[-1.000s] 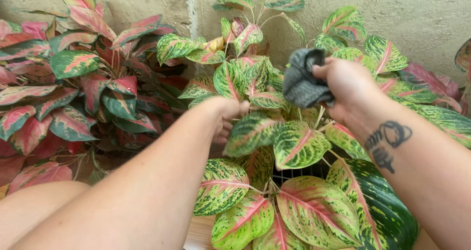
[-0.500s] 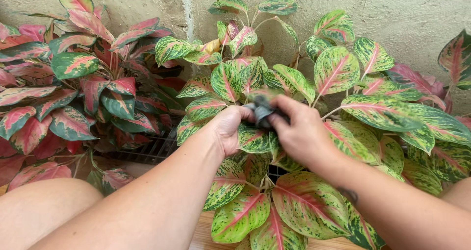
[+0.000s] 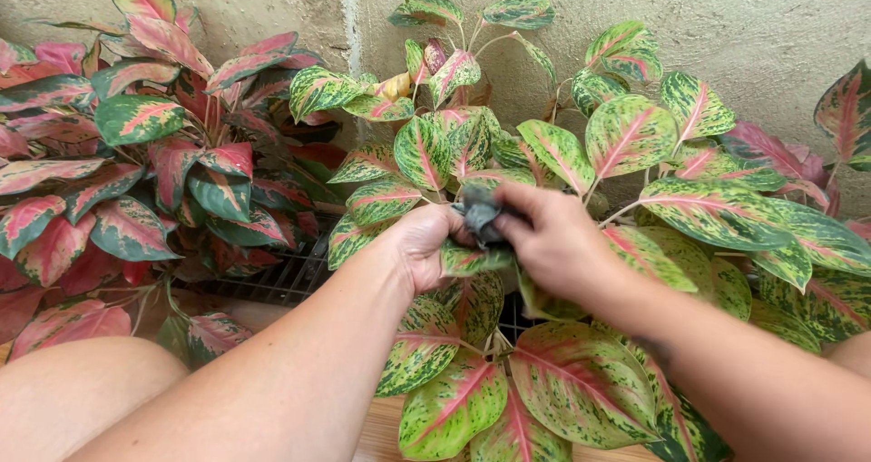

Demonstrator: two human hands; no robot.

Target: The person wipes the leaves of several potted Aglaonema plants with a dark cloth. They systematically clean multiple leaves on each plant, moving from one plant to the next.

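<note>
Fingers (image 3: 508, 210) of my right hand (image 3: 558, 249) were pinched tight on a dark grey cloth (image 3: 479, 213), pressing it onto a leaf (image 3: 472, 261) of the green plant (image 3: 626, 136). My left hand (image 3: 425, 243) was curled under that same leaf, its fingers closed narrowly on the leaf's near edge to hold it flat against the cloth. Both hands touched the cloth, and the cloth lay bunched between them, right at the middle of the plant.

The leaf sat low in the plant's centre, just above a dark grate (image 3: 281, 279) that showed between the stems. I judged that I was in the middle of wiping this one leaf; most of it was hidden by my hands, so I could not tell how clean it was. The broad leaves nearest me, such as the big one (image 3: 581, 380) toward the bottom edge of the view, looked bright, but I could not say whether they had been wiped. The many upper leaves toward the wall (image 3: 771, 36) were out of my reach at that moment.

A red plant (image 3: 136, 163) stood to the left, well apart from both hands. A strip of wooden board (image 3: 376, 430) showed below the leaves.
</note>
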